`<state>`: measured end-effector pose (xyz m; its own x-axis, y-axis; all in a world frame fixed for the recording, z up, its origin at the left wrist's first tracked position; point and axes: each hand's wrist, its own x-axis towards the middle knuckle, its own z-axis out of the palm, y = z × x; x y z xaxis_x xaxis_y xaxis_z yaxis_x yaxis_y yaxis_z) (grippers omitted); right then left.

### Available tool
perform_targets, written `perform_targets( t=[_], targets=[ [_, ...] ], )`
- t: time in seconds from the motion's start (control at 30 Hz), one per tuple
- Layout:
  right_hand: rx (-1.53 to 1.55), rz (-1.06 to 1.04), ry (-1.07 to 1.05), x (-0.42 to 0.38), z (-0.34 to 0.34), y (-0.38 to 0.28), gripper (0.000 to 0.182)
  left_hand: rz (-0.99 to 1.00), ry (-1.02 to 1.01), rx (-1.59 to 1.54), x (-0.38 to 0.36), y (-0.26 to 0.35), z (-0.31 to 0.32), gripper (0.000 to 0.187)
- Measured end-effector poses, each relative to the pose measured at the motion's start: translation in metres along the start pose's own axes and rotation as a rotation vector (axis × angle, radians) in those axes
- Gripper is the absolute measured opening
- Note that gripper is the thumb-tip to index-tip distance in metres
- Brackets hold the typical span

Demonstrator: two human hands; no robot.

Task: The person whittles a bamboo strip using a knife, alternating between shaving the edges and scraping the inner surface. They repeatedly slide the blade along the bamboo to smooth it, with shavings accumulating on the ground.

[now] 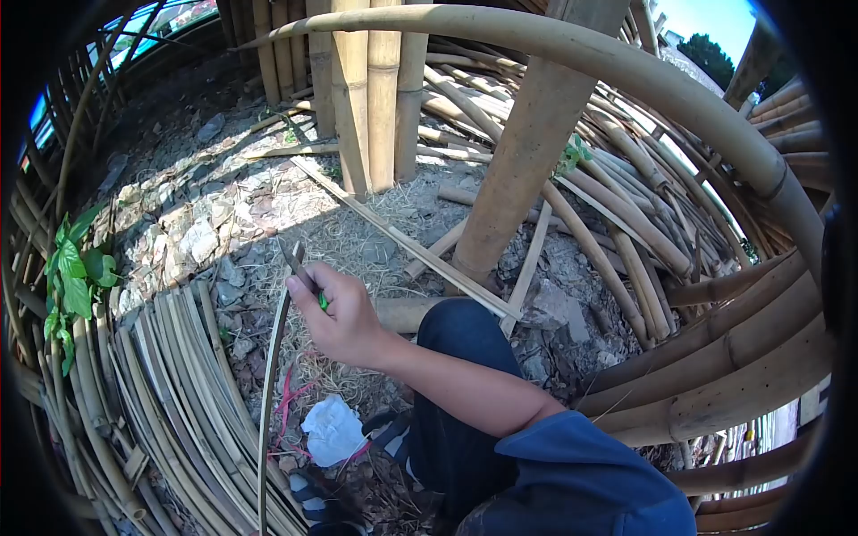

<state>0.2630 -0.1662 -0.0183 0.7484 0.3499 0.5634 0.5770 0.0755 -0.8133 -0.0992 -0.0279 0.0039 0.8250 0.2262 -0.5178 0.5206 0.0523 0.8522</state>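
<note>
My right hand (342, 317) is closed around a knife, its thumb toward the top end of a long thin bamboo strip (269, 384). The narrow dark blade (293, 260) juts out above the fist, and a bit of green shows between the fingers. Blade and strip meet at the thumb in this view. From there the strip runs down to the bottom edge, left of my knee. My left hand is out of view.
A stack of split bamboo strips (183, 375) lies at left, beside a leafy plant (73, 268). White crumpled plastic (333, 431) and pink twine (286, 397) lie near my feet. Thick upright bamboo poles (353, 116) stand ahead; a curved pole (572, 43) arches overhead. Large poles (728, 384) flank the right.
</note>
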Motion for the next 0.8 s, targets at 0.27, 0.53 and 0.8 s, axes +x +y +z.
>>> perform_targets(
  t=[0.27,0.53,0.8],
  targets=[
    [-0.217,-0.310,0.236,0.038,-0.033,0.007,0.012,-0.086,0.071,-0.293,0.012,-0.004,-0.020,0.031],
    [0.642,1.375,-0.123,0.056,-0.024,0.058,0.037,-0.063,0.428,0.294,0.015,0.020,-0.016,0.033],
    [0.659,1.110,-0.333,0.045,0.002,-0.024,0.057,-0.034,0.514,0.496,0.020,0.015,-0.028,0.050]
  ],
)
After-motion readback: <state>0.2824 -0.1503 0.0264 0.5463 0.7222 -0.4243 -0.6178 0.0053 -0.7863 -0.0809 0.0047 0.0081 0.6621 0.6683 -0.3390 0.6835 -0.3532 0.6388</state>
